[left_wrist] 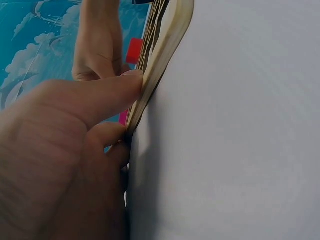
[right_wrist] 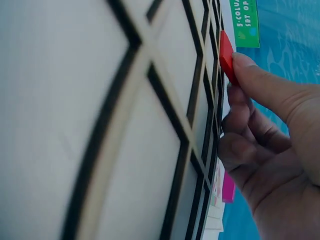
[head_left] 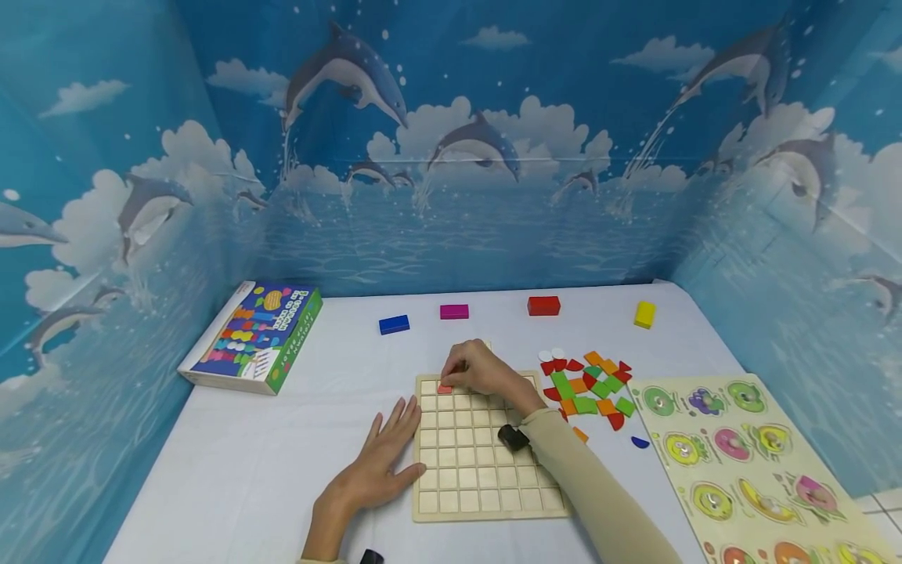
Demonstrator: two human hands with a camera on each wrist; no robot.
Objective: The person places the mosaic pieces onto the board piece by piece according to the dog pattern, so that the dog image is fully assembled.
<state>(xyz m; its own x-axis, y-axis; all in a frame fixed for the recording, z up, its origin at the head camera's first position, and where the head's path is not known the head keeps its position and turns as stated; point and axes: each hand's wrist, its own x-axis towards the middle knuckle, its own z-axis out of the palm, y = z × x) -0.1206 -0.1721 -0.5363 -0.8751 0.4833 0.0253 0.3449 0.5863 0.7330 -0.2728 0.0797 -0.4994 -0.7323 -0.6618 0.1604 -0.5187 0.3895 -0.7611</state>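
Pinching red tile (head_left: 445, 388) with right hand (head_left: 481, 374) at grid board (head_left: 486, 501) top-left cell | left hand (head_left: 377, 462) flat, fingers released, bracing board edge | advice: seat tile square, keep brace firm.

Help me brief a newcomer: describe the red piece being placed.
Find the wooden grid board mid-table. In its far-left corner, the right hand holds a small red piece. It is the only piece on the board.
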